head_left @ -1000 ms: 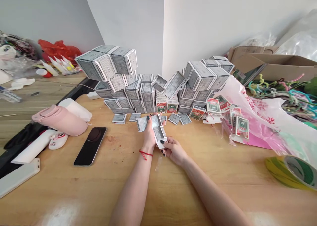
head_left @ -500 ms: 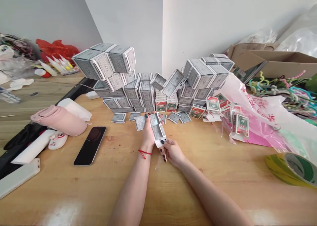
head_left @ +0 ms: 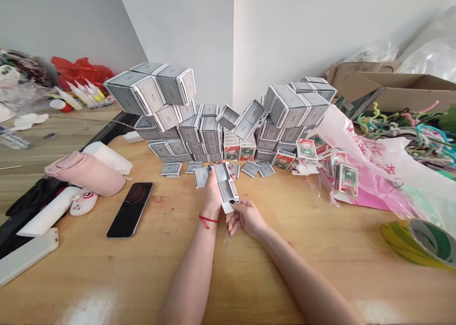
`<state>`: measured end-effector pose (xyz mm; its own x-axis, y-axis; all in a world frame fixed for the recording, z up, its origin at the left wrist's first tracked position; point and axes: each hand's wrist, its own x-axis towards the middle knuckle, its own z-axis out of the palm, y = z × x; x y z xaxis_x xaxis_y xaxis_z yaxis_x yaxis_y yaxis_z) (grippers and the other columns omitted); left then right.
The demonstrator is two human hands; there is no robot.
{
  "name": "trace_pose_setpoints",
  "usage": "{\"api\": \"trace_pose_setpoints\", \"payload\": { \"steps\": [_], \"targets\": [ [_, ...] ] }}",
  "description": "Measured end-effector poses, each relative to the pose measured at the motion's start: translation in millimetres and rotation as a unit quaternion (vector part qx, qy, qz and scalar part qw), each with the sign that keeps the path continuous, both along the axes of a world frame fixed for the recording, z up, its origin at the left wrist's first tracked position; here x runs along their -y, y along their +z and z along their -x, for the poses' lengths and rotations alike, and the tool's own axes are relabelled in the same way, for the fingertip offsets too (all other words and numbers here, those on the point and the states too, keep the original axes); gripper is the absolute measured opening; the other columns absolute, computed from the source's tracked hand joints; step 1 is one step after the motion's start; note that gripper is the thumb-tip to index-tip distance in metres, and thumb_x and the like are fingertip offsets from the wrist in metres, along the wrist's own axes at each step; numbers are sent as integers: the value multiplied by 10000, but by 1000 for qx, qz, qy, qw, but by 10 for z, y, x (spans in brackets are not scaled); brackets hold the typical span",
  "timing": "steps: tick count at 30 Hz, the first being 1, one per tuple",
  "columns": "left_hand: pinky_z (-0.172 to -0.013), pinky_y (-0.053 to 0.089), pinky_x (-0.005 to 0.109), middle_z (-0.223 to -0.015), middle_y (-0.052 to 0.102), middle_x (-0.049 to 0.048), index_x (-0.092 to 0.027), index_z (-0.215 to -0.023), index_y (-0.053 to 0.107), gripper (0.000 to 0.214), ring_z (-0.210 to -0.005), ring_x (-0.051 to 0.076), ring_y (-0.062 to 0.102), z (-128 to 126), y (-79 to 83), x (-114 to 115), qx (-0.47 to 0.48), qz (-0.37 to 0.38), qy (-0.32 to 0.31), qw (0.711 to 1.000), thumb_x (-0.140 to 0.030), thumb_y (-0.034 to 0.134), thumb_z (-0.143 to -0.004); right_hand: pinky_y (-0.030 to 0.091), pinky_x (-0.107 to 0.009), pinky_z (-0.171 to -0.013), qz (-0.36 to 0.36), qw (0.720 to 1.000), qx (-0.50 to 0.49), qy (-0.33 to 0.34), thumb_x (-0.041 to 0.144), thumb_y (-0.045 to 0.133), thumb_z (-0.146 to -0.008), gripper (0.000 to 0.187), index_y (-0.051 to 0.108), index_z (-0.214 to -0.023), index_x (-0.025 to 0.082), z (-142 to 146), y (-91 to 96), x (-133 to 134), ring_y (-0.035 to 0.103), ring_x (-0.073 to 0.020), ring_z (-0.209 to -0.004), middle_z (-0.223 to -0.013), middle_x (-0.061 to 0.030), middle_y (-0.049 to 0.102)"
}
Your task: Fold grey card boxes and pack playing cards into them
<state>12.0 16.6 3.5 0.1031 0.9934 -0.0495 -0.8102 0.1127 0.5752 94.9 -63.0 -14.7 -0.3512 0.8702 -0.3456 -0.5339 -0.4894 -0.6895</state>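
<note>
My left hand, with a red string at its wrist, is closed around several folded playing cards with grey patterned backs. Another folded card sticks out at the left of that hand. My right hand pinches the white lower end of the cards between thumb and fingers. A small clear strip shows faintly below its fingertips. Behind the hands stand stacked blocks built of folded cards, with a tilted open card box in the middle. Folded cards lie in front of the stacks.
Red and green card packs lie right of the stacks, beside plastic wrapping. A tape roll is at the right edge. Leftward are a black phone, pink bottle and white mouse. A cardboard box stands behind.
My right fingers have curled and shifted slightly left under the lower end of the cards. The cards in my left hand have turned slightly; the stacks have stayed put.
</note>
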Motion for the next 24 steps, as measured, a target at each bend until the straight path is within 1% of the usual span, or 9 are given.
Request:
{"api": "trace_pose_setpoints", "payload": {
  "steps": [3, 7, 9, 13, 16, 19, 20, 22, 24],
  "targets": [
    [-660, 460, 259, -959, 613, 25, -230, -928, 542, 254, -827, 161, 602, 18, -8, -11, 0, 11, -22, 1000, -419, 539, -758, 491, -248, -337, 4, 1000, 4, 0, 382, 562, -722, 278, 483, -636, 129, 19, -26, 9, 570, -145, -363, -495, -54, 612],
    [-594, 436, 227, -802, 611, 41, -181, -939, 557, 336, -675, 122, 579, -14, -32, -8, -16, 11, -57, 998, -463, 496, -768, 412, -193, -253, 2, 999, -2, -45, 362, 600, -688, 265, 467, -613, 146, 38, -84, 28, 497, -108, -282, -437, 2, 568],
    [-577, 425, 223, -789, 604, 32, -187, -942, 554, 332, -642, 113, 562, -41, -44, 2, -25, 10, -55, 998, -462, 493, -768, 376, -184, -221, 7, 998, -3, -64, 345, 614, -669, 252, 467, -603, 150, 39, -98, 33, 465, -97, -255, -422, 23, 547],
    [-594, 423, 234, -793, 601, 23, -202, -961, 546, 354, -661, 120, 558, -67, -54, 16, -66, 17, -39, 997, -489, 480, -763, 352, -185, -202, 14, 997, 1, -77, 340, 614, -657, 246, 464, -591, 157, 27, -97, 32, 441, -92, -237, -408, 36, 527],
    [-629, 432, 245, -805, 609, 25, -207, -980, 544, 379, -683, 124, 565, -62, -33, 22, -86, 22, -31, 996, -507, 463, -764, 358, -184, -214, 12, 998, 5, -62, 332, 611, -658, 241, 453, -595, 162, 1, -101, 15, 452, -93, -250, -414, 31, 534],
    [-669, 445, 262, -927, 619, 30, -232, -1005, 531, 350, -772, 145, 584, -45, 10, 37, -94, 14, -10, 995, -476, 486, -758, 413, -203, -267, -6, 1000, 4, -9, 348, 604, -672, 250, 452, -618, 156, -34, -113, -13, 508, -113, -303, -457, 2, 569],
    [-682, 449, 268, -981, 613, 28, -245, -1023, 521, 340, -806, 154, 587, -37, 25, 43, -99, 8, 1, 995, -448, 505, -751, 434, -214, -292, -17, 1000, 10, 3, 364, 594, -685, 257, 454, -637, 154, -44, -112, -22, 524, -119, -322, -474, -6, 578],
    [-707, 452, 277, -1055, 596, 24, -264, -1067, 500, 353, -863, 167, 586, -15, 48, 52, -108, -7, 20, 994, -368, 542, -733, 472, -237, -349, -44, 998, 38, -6, 387, 570, -715, 259, 471, -725, 148, -63, -95, -31, 551, -128, -361, -498, 3, 578],
    [-729, 450, 273, -1062, 593, 26, -263, -1095, 493, 386, -888, 167, 582, 11, 57, 52, -111, -17, 30, 993, -283, 554, -714, 503, -257, -416, -83, 993, 78, -37, 367, 565, -729, 297, 483, -909, 146, -83, -54, -24, 587, -134, -435, -583, 4, 598]
  ]
}}
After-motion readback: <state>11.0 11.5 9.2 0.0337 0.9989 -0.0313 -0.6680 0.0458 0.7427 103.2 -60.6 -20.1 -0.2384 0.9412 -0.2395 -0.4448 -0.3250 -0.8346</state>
